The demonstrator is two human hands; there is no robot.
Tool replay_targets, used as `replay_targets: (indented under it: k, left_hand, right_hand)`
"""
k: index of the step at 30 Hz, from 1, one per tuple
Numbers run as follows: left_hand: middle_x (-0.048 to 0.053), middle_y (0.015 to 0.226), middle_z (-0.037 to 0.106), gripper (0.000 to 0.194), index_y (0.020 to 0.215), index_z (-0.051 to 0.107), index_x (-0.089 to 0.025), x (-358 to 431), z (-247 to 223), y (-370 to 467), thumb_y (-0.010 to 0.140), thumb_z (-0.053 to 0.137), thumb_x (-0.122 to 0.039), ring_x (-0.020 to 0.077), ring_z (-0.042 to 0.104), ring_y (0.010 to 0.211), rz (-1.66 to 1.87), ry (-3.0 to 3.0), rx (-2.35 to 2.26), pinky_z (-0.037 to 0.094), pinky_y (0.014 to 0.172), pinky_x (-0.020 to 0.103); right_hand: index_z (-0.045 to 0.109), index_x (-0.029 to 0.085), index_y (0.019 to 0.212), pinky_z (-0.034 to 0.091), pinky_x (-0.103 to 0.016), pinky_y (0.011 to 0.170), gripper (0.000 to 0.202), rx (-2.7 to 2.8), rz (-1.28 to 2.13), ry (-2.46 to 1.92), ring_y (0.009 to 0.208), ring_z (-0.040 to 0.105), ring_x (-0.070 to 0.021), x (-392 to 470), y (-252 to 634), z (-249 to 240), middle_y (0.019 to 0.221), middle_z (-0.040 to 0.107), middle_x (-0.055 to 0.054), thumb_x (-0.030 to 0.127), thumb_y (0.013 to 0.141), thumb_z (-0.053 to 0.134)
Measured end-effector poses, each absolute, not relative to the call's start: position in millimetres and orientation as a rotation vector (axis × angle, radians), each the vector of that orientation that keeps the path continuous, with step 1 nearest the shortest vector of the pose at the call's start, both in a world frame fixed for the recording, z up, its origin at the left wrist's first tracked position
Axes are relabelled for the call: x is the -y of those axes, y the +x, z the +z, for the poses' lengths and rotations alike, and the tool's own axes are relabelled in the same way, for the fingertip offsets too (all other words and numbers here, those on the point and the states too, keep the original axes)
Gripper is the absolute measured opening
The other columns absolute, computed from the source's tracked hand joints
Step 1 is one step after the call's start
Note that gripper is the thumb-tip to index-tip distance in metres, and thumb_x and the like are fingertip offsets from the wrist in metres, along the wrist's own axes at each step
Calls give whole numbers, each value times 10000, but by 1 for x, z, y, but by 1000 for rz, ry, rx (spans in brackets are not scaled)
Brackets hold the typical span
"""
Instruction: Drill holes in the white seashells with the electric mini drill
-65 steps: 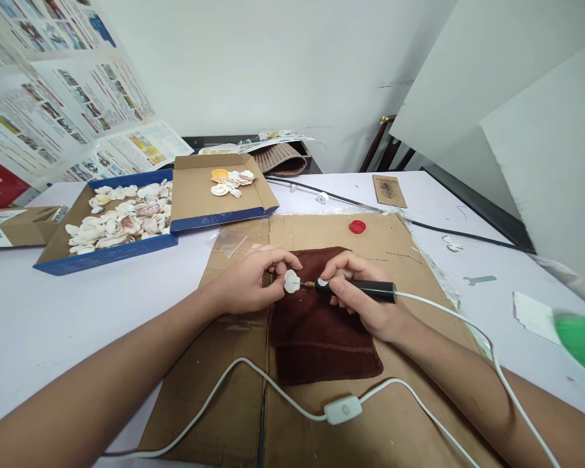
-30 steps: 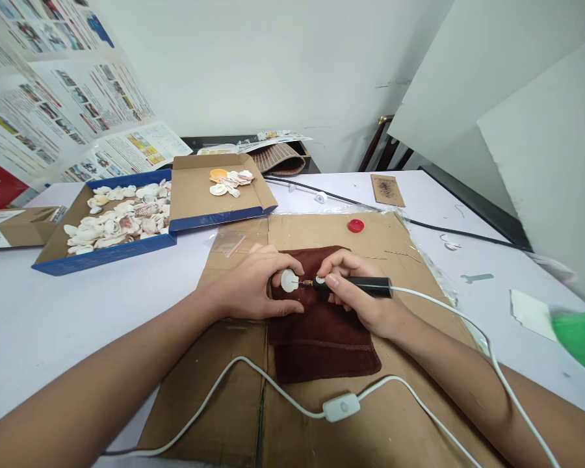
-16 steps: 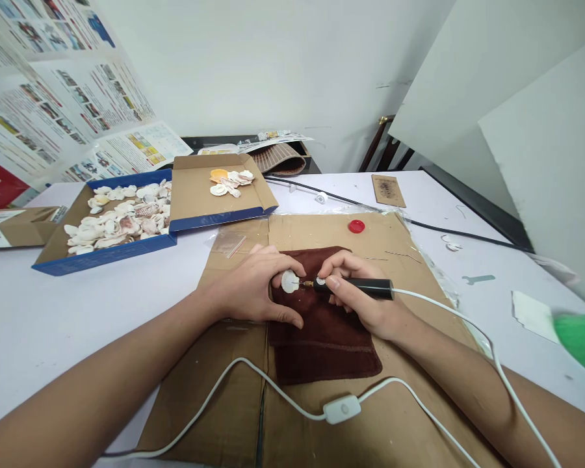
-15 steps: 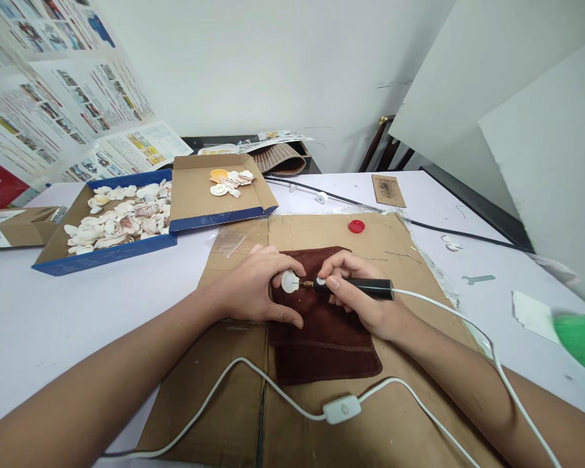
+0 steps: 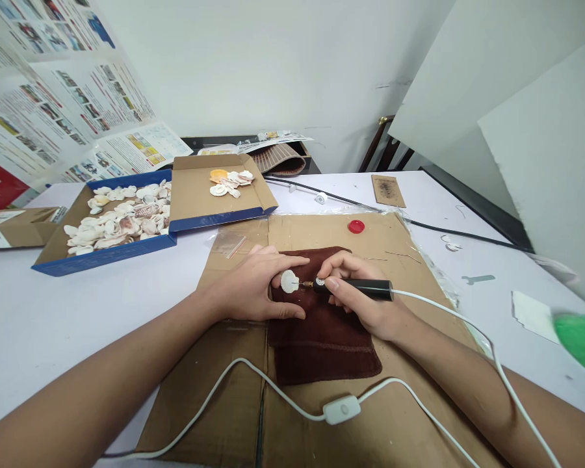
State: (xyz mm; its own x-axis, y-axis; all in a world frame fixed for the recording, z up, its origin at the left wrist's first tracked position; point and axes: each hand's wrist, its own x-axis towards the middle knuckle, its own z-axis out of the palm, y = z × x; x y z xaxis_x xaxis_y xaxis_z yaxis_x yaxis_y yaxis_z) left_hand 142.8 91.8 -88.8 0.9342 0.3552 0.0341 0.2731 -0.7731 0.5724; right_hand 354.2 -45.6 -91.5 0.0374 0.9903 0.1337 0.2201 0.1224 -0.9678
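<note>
A small white scallop shell (image 5: 289, 281) sits over the brown cloth (image 5: 329, 361), between the spread thumb and index finger of my left hand (image 5: 258, 286). Its other fingers are partly hidden behind the shell; whether they touch it I cannot tell. My right hand (image 5: 355, 292) is closed around a black mini electric drill (image 5: 370, 288), held nearly level. The drill's thin bit (image 5: 301, 283) points left and its tip reaches the shell's face. A white cord (image 5: 439, 309) runs from the drill's back end.
Cardboard (image 5: 224, 390) lies under the cloth, with an inline switch (image 5: 342, 409) near its front. At the left stands a blue box (image 5: 104, 246) of shells, its flap (image 5: 195, 195) bearing several more. A red cap (image 5: 355, 226), metal rods (image 5: 402, 255) and a flat wrench (image 5: 478, 279) lie farther right.
My left index finger has straightened away from the shell's upper edge, and the thumb has stretched slightly right. The drill and shell have barely moved.
</note>
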Motion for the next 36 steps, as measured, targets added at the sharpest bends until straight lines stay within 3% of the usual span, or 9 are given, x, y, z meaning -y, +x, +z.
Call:
replay_targets:
  k: [7, 27, 36]
  left_hand:
    - [51, 864, 664, 660, 1411, 715, -221, -93, -91, 144, 938, 741, -680, 270, 572, 907, 177, 2583, -367, 407, 918, 421]
    - [46, 865, 690, 594, 1387, 720, -238, -95, -94, 145, 947, 754, -636, 271, 601, 912, 193, 2608, -363, 435, 885, 407]
    - [105, 1010, 739, 503, 1393, 674, -196, -91, -93, 143, 1009, 665, -520, 323, 620, 1056, 176, 2653, -332, 446, 975, 474]
  right_hand:
    - [661, 216, 973, 391, -274, 535, 402, 1402, 942, -1307, 588, 526, -125, 45, 356, -95, 686, 530, 44, 616, 991, 686]
    - [650, 210, 969, 383, -279, 542, 307, 1414, 942, -1327, 583, 518, -122, 45, 355, -91, 685, 526, 52, 513, 992, 692]
    - [639, 211, 968, 384, -277, 537, 323, 1416, 967, -1317, 589, 526, -124, 45, 355, -90, 685, 524, 52, 528, 992, 697]
